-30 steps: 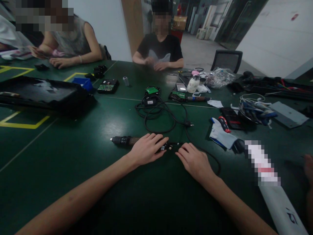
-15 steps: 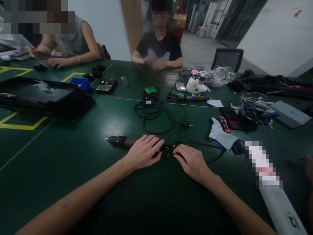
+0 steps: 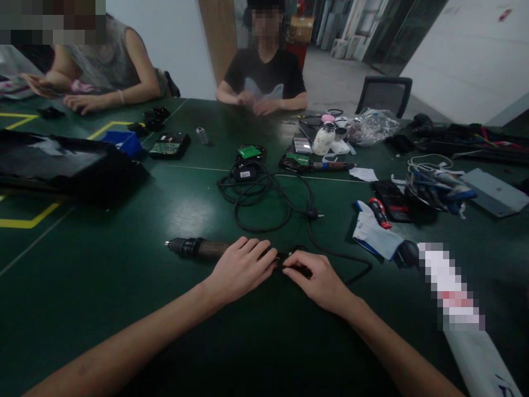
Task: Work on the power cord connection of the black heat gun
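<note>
An electric screwdriver (image 3: 210,248) lies on the green table with its dark tip to the left. My left hand (image 3: 243,266) is wrapped over its rear part, fingers closed round it. Just right of that, at the dark back end of the tool, my right hand (image 3: 320,277) has thumb and forefinger brought together; whatever is between them is too small to make out. Behind my hands a black cable (image 3: 264,229) lies in loops with a labelled black box (image 3: 244,173) and a plug (image 3: 314,213).
At the left stands a large black tray (image 3: 82,190) beside a blue bin (image 3: 124,141). Circuit boards (image 3: 169,146) and bottles lie farther back. To the right are a red-black screwdriver (image 3: 380,214), a glove (image 3: 374,234) and a white roll (image 3: 475,342). Two people sit across the table.
The view has shifted slightly. My right hand's fingertips have moved left, closer to my left hand, over the tool's back end. My left hand keeps its hold.
</note>
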A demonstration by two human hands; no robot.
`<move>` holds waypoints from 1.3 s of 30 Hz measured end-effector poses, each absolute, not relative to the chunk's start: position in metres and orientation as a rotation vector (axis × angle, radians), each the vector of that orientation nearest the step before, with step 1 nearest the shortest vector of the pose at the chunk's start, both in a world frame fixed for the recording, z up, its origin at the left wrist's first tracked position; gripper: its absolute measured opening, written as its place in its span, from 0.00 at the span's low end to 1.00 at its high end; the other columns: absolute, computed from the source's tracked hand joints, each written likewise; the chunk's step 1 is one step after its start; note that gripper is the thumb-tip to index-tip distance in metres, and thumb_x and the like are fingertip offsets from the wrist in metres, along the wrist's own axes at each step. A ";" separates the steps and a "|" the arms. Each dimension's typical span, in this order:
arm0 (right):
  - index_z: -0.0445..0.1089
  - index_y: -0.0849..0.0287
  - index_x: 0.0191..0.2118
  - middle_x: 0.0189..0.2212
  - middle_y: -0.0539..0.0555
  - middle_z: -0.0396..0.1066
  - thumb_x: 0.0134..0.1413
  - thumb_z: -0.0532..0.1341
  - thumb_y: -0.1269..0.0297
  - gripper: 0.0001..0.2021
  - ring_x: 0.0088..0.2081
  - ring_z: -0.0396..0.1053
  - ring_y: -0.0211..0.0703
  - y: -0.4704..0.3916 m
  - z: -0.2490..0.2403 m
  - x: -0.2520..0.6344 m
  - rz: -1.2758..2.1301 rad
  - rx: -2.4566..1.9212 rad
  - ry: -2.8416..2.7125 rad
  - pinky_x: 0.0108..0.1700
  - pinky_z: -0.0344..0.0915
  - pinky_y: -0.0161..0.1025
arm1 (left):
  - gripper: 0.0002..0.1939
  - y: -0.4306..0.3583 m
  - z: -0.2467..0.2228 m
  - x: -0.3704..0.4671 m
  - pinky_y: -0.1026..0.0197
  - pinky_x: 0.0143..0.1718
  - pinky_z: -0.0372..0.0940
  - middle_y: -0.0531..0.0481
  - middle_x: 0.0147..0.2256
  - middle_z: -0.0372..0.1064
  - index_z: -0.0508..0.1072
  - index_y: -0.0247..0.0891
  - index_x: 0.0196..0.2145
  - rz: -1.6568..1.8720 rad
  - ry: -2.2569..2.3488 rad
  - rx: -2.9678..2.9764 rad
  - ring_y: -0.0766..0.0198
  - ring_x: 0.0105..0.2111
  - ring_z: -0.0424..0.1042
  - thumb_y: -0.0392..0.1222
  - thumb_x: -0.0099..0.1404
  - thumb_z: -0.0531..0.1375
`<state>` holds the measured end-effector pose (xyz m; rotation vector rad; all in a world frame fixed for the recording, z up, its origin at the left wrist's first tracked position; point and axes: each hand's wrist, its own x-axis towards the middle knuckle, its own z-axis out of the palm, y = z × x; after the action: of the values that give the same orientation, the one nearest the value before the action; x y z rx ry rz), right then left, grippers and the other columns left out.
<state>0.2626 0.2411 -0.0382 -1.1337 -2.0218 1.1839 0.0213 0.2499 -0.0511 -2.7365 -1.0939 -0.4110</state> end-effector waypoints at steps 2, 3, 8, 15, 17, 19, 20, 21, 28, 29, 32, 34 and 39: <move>0.74 0.55 0.42 0.35 0.51 0.75 0.68 0.62 0.66 0.03 0.35 0.72 0.42 0.242 -0.041 0.262 1.008 -1.164 -2.108 0.37 0.67 0.38 | 0.10 0.249 -0.051 0.024 0.50 0.44 0.63 0.43 0.49 0.73 0.72 0.38 0.50 -0.401 -1.137 -2.724 0.53 0.44 0.73 0.45 0.77 0.56; 0.74 0.55 0.43 0.36 0.52 0.76 0.69 0.62 0.67 0.03 0.36 0.73 0.42 0.243 -0.043 0.262 0.942 -1.178 -2.125 0.37 0.67 0.38 | 0.10 0.249 -0.051 0.026 0.50 0.45 0.63 0.44 0.48 0.73 0.72 0.39 0.49 -0.397 -1.150 -2.724 0.53 0.44 0.73 0.45 0.77 0.56; 0.73 0.55 0.45 0.38 0.53 0.76 0.69 0.61 0.66 0.03 0.36 0.73 0.43 0.241 -0.051 0.264 0.717 -1.235 -2.197 0.37 0.67 0.39 | 0.10 0.254 -0.056 0.027 0.50 0.46 0.64 0.46 0.46 0.73 0.72 0.39 0.47 -0.413 -1.135 -2.755 0.54 0.44 0.72 0.47 0.77 0.56; 0.70 0.56 0.44 0.36 0.52 0.72 0.67 0.61 0.67 0.02 0.29 0.68 0.39 0.238 -0.049 0.265 0.691 -1.269 -2.200 0.31 0.64 0.37 | 0.11 0.254 -0.058 0.021 0.50 0.48 0.66 0.48 0.52 0.74 0.71 0.41 0.54 -0.492 -1.077 -2.760 0.55 0.47 0.74 0.44 0.78 0.56; 0.70 0.55 0.45 0.36 0.52 0.72 0.67 0.61 0.67 0.03 0.30 0.68 0.39 0.238 -0.048 0.266 0.698 -1.259 -2.208 0.31 0.64 0.37 | 0.11 0.252 -0.058 0.020 0.50 0.49 0.67 0.47 0.54 0.73 0.71 0.42 0.55 -0.486 -1.048 -2.764 0.55 0.49 0.74 0.42 0.77 0.57; 0.70 0.55 0.46 0.37 0.52 0.72 0.68 0.61 0.66 0.04 0.30 0.68 0.39 0.238 -0.048 0.266 0.708 -1.247 -2.221 0.32 0.64 0.37 | 0.13 0.248 -0.059 0.020 0.49 0.51 0.68 0.46 0.57 0.72 0.71 0.41 0.55 -0.466 -1.029 -2.757 0.53 0.52 0.73 0.40 0.76 0.58; 0.70 0.55 0.46 0.37 0.52 0.72 0.68 0.60 0.66 0.04 0.30 0.68 0.39 0.238 -0.048 0.267 0.712 -1.243 -2.228 0.32 0.64 0.37 | 0.13 0.247 -0.059 0.021 0.49 0.52 0.68 0.45 0.58 0.71 0.71 0.41 0.56 -0.449 -1.028 -2.750 0.52 0.53 0.73 0.38 0.75 0.59; 0.70 0.55 0.46 0.37 0.53 0.72 0.68 0.60 0.66 0.03 0.30 0.68 0.39 0.238 -0.049 0.267 0.712 -1.243 -2.231 0.32 0.64 0.37 | 0.14 0.245 -0.059 0.021 0.48 0.52 0.68 0.45 0.59 0.71 0.71 0.40 0.56 -0.432 -1.031 -2.742 0.50 0.55 0.72 0.37 0.74 0.59; 0.68 0.55 0.43 0.37 0.52 0.73 0.67 0.60 0.67 0.01 0.31 0.70 0.40 0.238 -0.049 0.265 0.670 -1.298 -2.280 0.33 0.64 0.37 | 0.14 0.244 -0.062 0.024 0.46 0.56 0.69 0.43 0.58 0.72 0.72 0.39 0.55 -0.444 -0.953 -2.780 0.47 0.59 0.71 0.37 0.74 0.60; 0.69 0.55 0.43 0.38 0.52 0.74 0.67 0.60 0.68 0.02 0.31 0.70 0.40 0.238 -0.049 0.264 0.670 -1.297 -2.289 0.34 0.64 0.38 | 0.14 0.246 -0.063 0.023 0.47 0.56 0.69 0.43 0.58 0.72 0.72 0.39 0.55 -0.456 -0.944 -2.785 0.48 0.59 0.71 0.37 0.74 0.60; 0.69 0.54 0.46 0.39 0.52 0.75 0.69 0.60 0.68 0.04 0.32 0.71 0.40 0.237 -0.048 0.264 0.684 -1.288 -2.298 0.36 0.65 0.38 | 0.14 0.248 -0.067 0.022 0.47 0.57 0.69 0.44 0.58 0.73 0.72 0.39 0.56 -0.483 -0.933 -2.784 0.50 0.58 0.72 0.38 0.75 0.59; 0.69 0.54 0.47 0.39 0.52 0.76 0.69 0.60 0.68 0.05 0.32 0.71 0.40 0.236 -0.047 0.263 0.689 -1.285 -2.293 0.36 0.65 0.37 | 0.13 0.248 -0.067 0.022 0.48 0.57 0.69 0.45 0.58 0.73 0.72 0.39 0.56 -0.510 -0.936 -2.783 0.50 0.58 0.72 0.39 0.75 0.58; 0.70 0.54 0.45 0.37 0.50 0.76 0.67 0.60 0.69 0.04 0.30 0.71 0.39 0.233 -0.045 0.256 0.680 -1.330 -2.261 0.33 0.63 0.37 | 0.10 0.247 -0.064 0.025 0.48 0.57 0.69 0.45 0.56 0.75 0.74 0.39 0.52 -0.580 -0.969 -2.796 0.52 0.56 0.73 0.41 0.75 0.59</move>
<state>0.2562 0.2329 -0.0454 -1.3303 -2.2607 0.6802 0.0249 0.2473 -0.0641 -2.7963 -0.9691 -0.5797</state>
